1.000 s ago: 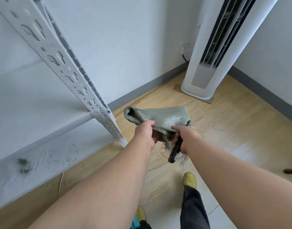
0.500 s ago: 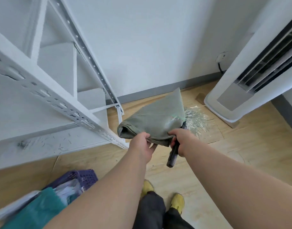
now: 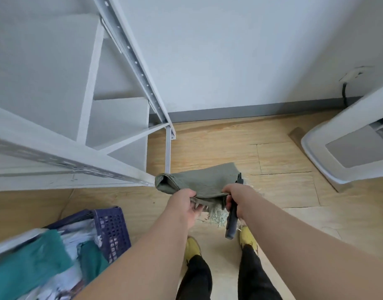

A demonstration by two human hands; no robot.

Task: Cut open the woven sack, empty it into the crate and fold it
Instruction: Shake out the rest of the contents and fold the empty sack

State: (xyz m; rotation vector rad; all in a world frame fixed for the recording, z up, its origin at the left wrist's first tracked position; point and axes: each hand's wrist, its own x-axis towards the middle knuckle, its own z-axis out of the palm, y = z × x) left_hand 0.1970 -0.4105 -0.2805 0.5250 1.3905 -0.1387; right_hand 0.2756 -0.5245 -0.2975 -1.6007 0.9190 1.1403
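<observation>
The grey-green woven sack (image 3: 199,180) is folded flat and held up in front of me, with frayed threads hanging from its near edge. My left hand (image 3: 184,202) grips the sack's near left edge. My right hand (image 3: 238,198) holds the near right edge together with a black-handled cutter (image 3: 231,224), whose handle points down toward me. The dark blue plastic crate (image 3: 110,230) stands on the floor at lower left, filled with teal and white fabric items.
A white metal shelving rack (image 3: 88,131) fills the left side, its corner close to the sack. A white floor-standing air conditioner (image 3: 346,152) stands at the right on the wooden floor (image 3: 273,169). My yellow shoes (image 3: 192,247) are below the sack.
The view has swung left and down, bringing the crate further into sight. The sack has tipped from slanting up to lying flatter, its frayed edge now toward me. Both hands keep their hold.
</observation>
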